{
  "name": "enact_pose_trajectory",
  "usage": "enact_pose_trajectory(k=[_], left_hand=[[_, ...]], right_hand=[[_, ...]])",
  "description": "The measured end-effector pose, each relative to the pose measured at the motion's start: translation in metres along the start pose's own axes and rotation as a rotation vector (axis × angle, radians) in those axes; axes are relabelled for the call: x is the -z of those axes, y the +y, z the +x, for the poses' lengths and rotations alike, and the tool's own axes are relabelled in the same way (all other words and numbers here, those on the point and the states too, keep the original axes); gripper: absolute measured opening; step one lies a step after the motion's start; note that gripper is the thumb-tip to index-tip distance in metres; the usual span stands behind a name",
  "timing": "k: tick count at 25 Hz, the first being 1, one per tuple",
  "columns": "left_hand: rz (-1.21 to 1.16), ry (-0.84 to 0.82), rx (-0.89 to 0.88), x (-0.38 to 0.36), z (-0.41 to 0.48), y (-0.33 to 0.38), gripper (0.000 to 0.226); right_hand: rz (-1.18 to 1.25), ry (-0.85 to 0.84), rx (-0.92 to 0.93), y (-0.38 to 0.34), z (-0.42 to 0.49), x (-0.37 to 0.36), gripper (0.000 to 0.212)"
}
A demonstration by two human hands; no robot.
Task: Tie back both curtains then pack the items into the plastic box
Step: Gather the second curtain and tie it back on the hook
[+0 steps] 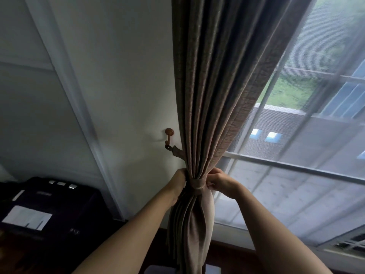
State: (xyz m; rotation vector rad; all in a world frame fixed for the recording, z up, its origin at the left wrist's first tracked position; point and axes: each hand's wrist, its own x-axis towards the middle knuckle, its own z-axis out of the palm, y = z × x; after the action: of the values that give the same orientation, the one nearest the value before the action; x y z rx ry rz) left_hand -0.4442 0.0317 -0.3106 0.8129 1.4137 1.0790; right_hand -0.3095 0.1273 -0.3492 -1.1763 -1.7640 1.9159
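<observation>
Black device (49, 204): sits low at the far left, with a white sheet on its front. It plays no part in this step.
Wall hook (169, 133): a brown knob-headed hook on the white wall, just left of the curtain. One end of the tieback seems to hang from it and slants down to the right into the fabric.
Left hand (178, 182): presses against the left side of the gathered fabric at band height. Its grip wraps round the bundle, with the fingertips hidden behind the cloth.
Tieback (198, 183): a band of matching brown cloth drawn round the curtain's narrowest point, between the two hands.
Curtain (213, 95): hangs in pleats from above, is cinched at the band, and flares loosely below it.
Right hand (219, 181): touches the band's right edge, its grip pinching the tieback between thumb and fingers.
Window (296, 165): uncovered on the right behind a fine mesh, with buildings and greenery beyond.
Done so far: this curtain is gathered and banded. Whether the band's second end is fastened cannot be told.
Left to do: likely securing this band, then the second curtain. The items and plastic box are out of view, so packing appears not yet begun.
</observation>
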Motion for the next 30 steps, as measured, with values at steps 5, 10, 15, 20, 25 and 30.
enact_pose_trajectory(k=[5, 10, 15, 20, 25, 30], left_hand=[[0.045, 0.026, 0.006, 0.005, 0.002, -0.002, 0.031], [0.161, 0.022, -0.015, 0.008, 0.005, -0.007, 0.028], [0.17, 0.082, 0.021, 0.004, 0.005, -0.005, 0.022], [0.079, 0.109, -0.007, 0.001, 0.001, -0.006, 0.023], [0.07, 0.132, -0.014, -0.002, -0.001, -0.01, 0.024], [0.099, 0.165, -0.047, -0.007, 0.002, -0.016, 0.021]], right_hand=[[-0.273, -0.022, 0.124, -0.009, 0.0, 0.011, 0.024], [-0.307, 0.055, 0.215, -0.01, -0.008, 0.013, 0.019], [-0.788, 0.249, 0.346, -0.025, -0.004, 0.014, 0.009], [-0.836, 0.274, 0.272, -0.025, -0.013, 0.013, 0.015], [-0.61, 0.23, 0.322, -0.004, -0.026, 0.007, 0.029], [-0.482, 0.235, 0.179, -0.029, -0.027, 0.01, 0.017]])
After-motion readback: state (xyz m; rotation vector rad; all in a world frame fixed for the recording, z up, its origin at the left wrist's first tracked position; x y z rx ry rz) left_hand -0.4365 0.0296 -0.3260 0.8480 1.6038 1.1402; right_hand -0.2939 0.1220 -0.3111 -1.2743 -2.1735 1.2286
